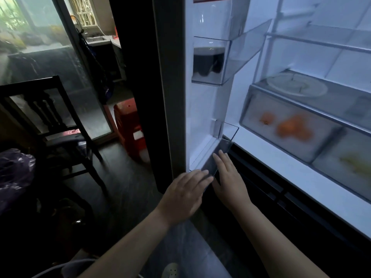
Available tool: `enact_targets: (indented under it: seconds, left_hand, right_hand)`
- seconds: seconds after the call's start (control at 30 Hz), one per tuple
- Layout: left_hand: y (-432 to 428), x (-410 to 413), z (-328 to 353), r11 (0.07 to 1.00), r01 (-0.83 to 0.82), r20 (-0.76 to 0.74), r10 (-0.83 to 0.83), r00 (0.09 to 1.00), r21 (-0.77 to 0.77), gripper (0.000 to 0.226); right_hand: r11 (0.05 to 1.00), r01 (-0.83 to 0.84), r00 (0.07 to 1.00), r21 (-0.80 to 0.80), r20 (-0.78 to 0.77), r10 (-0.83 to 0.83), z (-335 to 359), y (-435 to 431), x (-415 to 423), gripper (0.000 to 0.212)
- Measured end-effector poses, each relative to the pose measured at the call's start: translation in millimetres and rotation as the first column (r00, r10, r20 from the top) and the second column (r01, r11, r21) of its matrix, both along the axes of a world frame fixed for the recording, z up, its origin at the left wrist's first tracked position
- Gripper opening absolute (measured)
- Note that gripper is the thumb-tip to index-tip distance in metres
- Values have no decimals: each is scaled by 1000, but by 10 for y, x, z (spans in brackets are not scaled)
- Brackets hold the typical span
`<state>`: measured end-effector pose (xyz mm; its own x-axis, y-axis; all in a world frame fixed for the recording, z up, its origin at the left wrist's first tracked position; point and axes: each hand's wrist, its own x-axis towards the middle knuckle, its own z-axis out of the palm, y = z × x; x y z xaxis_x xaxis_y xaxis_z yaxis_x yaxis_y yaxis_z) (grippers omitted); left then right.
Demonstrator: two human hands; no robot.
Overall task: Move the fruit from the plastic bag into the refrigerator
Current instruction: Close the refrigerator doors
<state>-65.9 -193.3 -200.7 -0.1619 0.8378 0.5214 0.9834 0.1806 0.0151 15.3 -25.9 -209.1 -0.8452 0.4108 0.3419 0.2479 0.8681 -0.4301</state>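
Observation:
The refrigerator (297, 177) stands open on the right, its inside lit. Orange fruit (293, 127) shows blurred through the front of a frosted crisper drawer (259, 137); a yellowish thing (357, 163) lies in the drawer beside it. My left hand (184, 195) and my right hand (228, 177) both rest flat, fingers apart, against the clear bottom bin (224, 149) of the open door (172, 87). Neither hand holds fruit. A dark purple plastic bag (14, 177) sits at the far left on a dim surface.
A dark bottle (208, 63) stands in the upper door bin. A white plate (297, 86) lies on the shelf above the drawers. A dark wooden chair (50, 121) and a red plastic stool (128, 125) stand on the dark floor to the left.

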Motion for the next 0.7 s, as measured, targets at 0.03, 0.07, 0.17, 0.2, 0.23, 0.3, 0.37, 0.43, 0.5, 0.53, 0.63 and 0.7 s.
enact_targets:
  seconds: [0.03, 0.07, 0.17, 0.2, 0.23, 0.3, 0.37, 0.43, 0.5, 0.53, 0.63, 0.7]
  left_hand:
    - [-8, 30, 53, 998, 0, -40, 3, 999, 65, 53]
    - [-14, 52, 107, 990, -20, -76, 31, 997, 137, 52]
    - [-13, 48, 236, 955, -96, -125, 135, 983, 281, 56]
    - [-8, 39, 267, 947, -117, -122, 159, 980, 299, 58]
    - [3, 30, 294, 940, -137, -112, 180, 977, 311, 61]
    - [31, 30, 333, 931, -169, -86, 207, 975, 325, 63]
    - [70, 45, 381, 927, -185, -69, 219, 973, 326, 61]
    - [127, 64, 439, 931, -197, -47, 221, 974, 306, 62]
    - [201, 94, 493, 940, -192, -48, 214, 976, 284, 64]
    - [245, 113, 510, 944, -180, -63, 205, 977, 276, 63]
    - [381, 197, 544, 951, -126, -98, 159, 982, 282, 58]
    - [469, 261, 555, 953, -98, -111, 135, 985, 286, 58]
  right_hand:
    - [1000, -13, 999, 22, -52, 14, 50, -38, 43, 65]
    - [999, -25, 994, 40, -105, 29, 105, -80, 82, 64]
    - [998, -35, 969, 53, -244, 47, 270, -193, 177, 64]
    - [997, -41, 956, 63, -288, 58, 317, -220, 206, 63]
    - [996, -48, 941, 82, -332, 72, 353, -238, 233, 63]
    - [993, -47, 904, 111, -419, 90, 398, -252, 283, 61]
    - [992, -16, 862, 129, -500, 79, 421, -242, 328, 62]
    - [986, 27, 829, 165, -555, 70, 438, -218, 372, 60]
    - [973, 77, 824, 219, -564, 62, 460, -187, 420, 57]
    - [961, 112, 829, 252, -557, 50, 467, -158, 446, 55]
    - [922, 181, 849, 341, -528, 29, 459, -35, 524, 52]
    - [914, 201, 858, 354, -513, 10, 456, 54, 592, 53]
